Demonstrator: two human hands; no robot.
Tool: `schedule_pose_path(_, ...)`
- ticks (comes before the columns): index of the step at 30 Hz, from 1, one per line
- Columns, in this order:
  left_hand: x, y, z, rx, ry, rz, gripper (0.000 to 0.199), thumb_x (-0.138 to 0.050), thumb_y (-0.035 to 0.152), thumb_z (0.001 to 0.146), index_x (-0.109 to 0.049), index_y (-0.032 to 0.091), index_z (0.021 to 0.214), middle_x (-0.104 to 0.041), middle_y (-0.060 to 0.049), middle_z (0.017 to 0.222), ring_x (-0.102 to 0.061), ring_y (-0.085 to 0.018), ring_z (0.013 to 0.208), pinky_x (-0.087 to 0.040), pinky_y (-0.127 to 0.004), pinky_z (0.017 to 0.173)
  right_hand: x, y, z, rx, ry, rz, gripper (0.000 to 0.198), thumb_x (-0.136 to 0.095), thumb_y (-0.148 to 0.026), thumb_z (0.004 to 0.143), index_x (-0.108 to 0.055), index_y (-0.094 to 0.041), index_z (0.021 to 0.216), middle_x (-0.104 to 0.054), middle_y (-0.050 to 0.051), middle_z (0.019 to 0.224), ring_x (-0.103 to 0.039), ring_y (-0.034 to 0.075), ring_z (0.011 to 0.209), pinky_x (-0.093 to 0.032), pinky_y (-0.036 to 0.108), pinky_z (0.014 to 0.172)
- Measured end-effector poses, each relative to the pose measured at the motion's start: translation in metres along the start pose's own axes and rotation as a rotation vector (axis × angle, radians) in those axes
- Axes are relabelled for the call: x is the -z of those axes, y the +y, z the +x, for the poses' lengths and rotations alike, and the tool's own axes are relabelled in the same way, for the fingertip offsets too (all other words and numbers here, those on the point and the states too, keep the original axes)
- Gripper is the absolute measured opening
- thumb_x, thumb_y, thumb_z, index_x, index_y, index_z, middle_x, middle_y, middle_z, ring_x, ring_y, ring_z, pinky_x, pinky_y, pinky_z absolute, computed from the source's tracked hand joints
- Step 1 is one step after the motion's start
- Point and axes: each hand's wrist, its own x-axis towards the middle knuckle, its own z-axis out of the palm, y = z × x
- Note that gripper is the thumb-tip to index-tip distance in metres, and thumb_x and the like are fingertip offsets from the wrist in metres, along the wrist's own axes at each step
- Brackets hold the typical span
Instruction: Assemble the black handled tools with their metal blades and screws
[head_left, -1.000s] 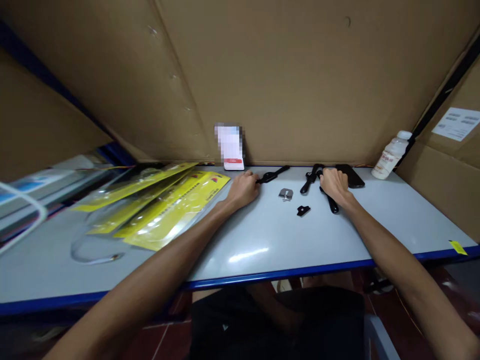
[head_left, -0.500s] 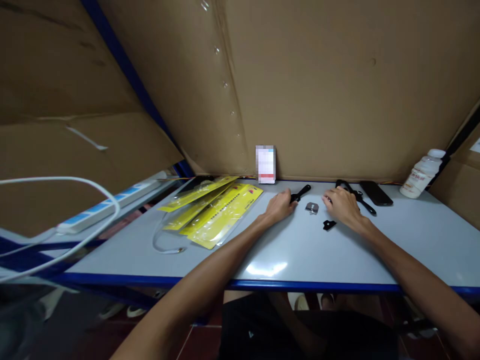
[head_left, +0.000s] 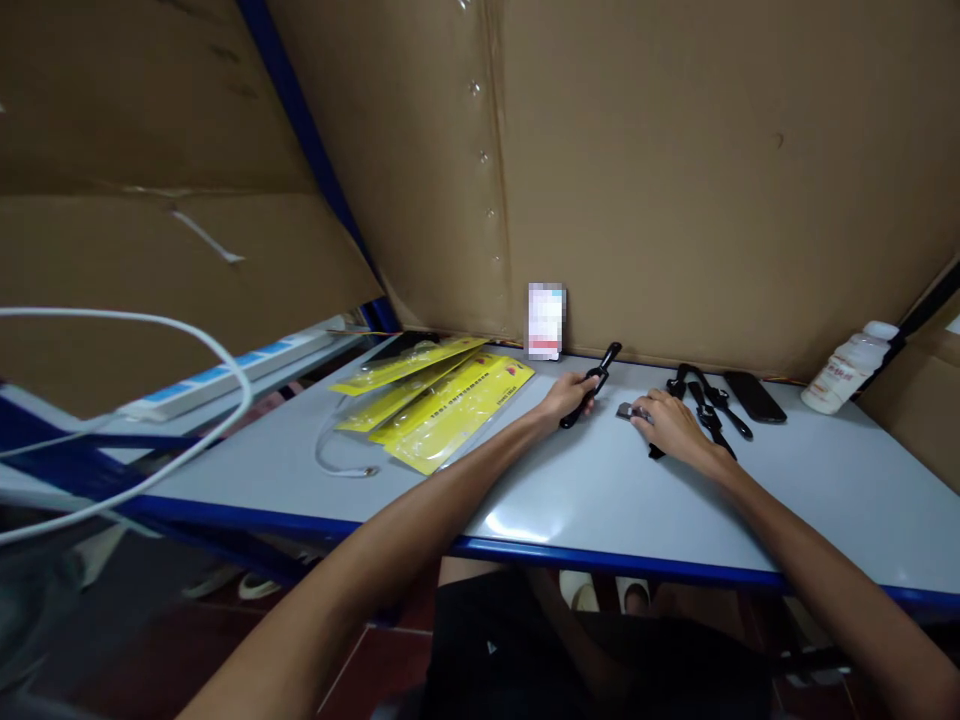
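Note:
My left hand (head_left: pixel 566 398) is closed round a black spokeshave body (head_left: pixel 611 354), which slants up and away from the table with its handles showing on both sides of the fingers. To its right, my right hand (head_left: pixel 671 425) has its fingertips closed on a small grey metal blade (head_left: pixel 623 411). Under the right palm lies a black cap piece (head_left: pixel 655 452), mostly hidden. Just past that hand, more black spokeshaves (head_left: pixel 709 412) lie side by side on the grey table (head_left: pixel 570 490).
Yellow blister packs (head_left: pixel 450 410) overlap at the left, beside a white cable (head_left: pixel 341 470). A lit phone (head_left: pixel 546 322) leans against the cardboard wall. At the right are a dark phone (head_left: pixel 754 397) and a white bottle (head_left: pixel 847 368). A power strip (head_left: pixel 225 385) runs along the left.
My right hand has come down and left onto the metal blade, covering most of the black cap piece. The spokeshave in my left hand has turned more upright. The view has shifted slightly.

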Motion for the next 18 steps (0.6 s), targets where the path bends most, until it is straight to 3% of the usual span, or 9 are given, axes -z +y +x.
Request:
schedule_pose_path(3, -0.003, 0.004, -0.007, 0.038, -0.108, -0.255, 0.025, -0.044, 0.036, 0.099, -0.045, 0.021, 0.079, -0.052, 0.003, 0.059, -0.047, -0.009, 0.044, -0.039, -0.020, 0.044, 0.003, 0.006, 0.000, -0.007, -0.031, 0.090, 0.019, -0.062, -0.018, 0.088, -0.074, -0.020, 0.103, -0.070, 0.006, 0.096, -0.063, 0.019, 0.087, -0.042, 0.026, 0.073)
schedule_pose_path(9, -0.013, 0.010, -0.024, 0.126, -0.315, -0.508, 0.029, -0.046, 0.034, 0.099, -0.043, 0.019, 0.075, -0.036, 0.008, 0.053, -0.023, -0.003, 0.034, -0.017, -0.014, 0.033, 0.005, 0.014, 0.001, -0.079, -0.053, 0.160, 0.028, -0.061, -0.009, 0.083, -0.076, -0.021, 0.104, -0.074, 0.004, 0.086, -0.066, 0.018, 0.081, -0.042, 0.024, 0.069)
schedule_pose_path(14, -0.022, 0.009, -0.030, 0.166, -0.317, -0.591, 0.030, -0.036, 0.029, 0.102, -0.043, 0.018, 0.075, -0.040, 0.006, 0.055, -0.026, -0.003, 0.035, -0.019, -0.013, 0.033, 0.004, 0.012, 0.001, -0.151, -0.021, 0.122, 0.025, -0.060, -0.016, 0.090, -0.074, -0.020, 0.110, -0.075, 0.008, 0.095, -0.067, 0.021, 0.091, -0.045, 0.027, 0.078)
schedule_pose_path(18, -0.023, 0.006, -0.029, 0.171, -0.259, -0.634, 0.031, -0.030, 0.028, 0.103, -0.043, 0.018, 0.076, -0.040, 0.005, 0.055, -0.027, -0.004, 0.035, -0.019, -0.014, 0.033, 0.003, 0.007, -0.001, -0.097, 0.050, 0.046, 0.025, -0.058, -0.027, 0.095, -0.072, -0.016, 0.113, -0.071, 0.013, 0.110, -0.060, 0.025, 0.108, -0.044, 0.033, 0.091)
